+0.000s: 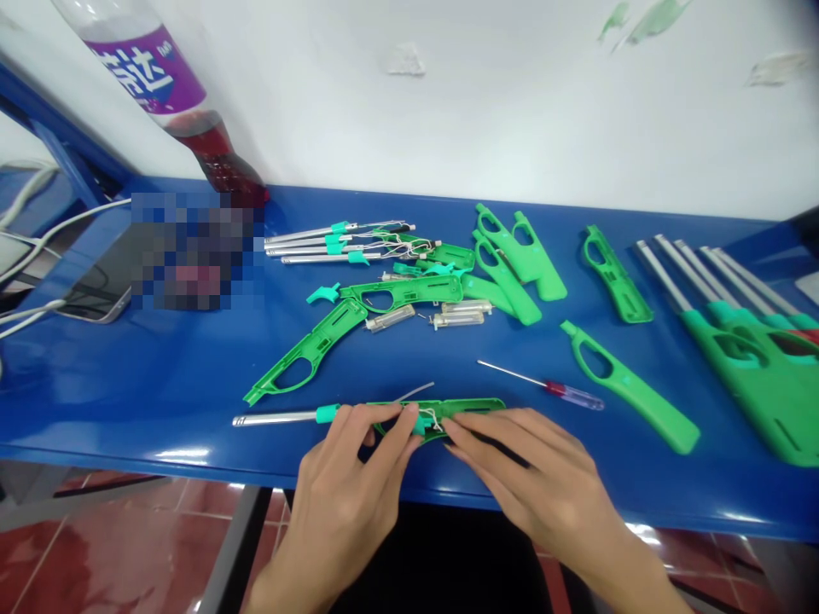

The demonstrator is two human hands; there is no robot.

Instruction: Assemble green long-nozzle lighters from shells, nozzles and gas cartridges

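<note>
At the front edge of the table, an opened gas lighter's green half shell lies under my fingers. Its silver metal tube points left, with a teal collar at its base. My left hand is closed, thumb and forefinger pinching the teal trigger inside the shell. White wires loop out beside it, and a thin clear tube sticks up behind. My right hand is closed at the shell's right part, fingertips by the wires; what they pinch is hidden.
A screwdriver and an empty half shell lie to the right, near several assembled lighters. Behind are more green shells, clear fuel tanks and metal tubes with wires. A soda bottle and phone are left.
</note>
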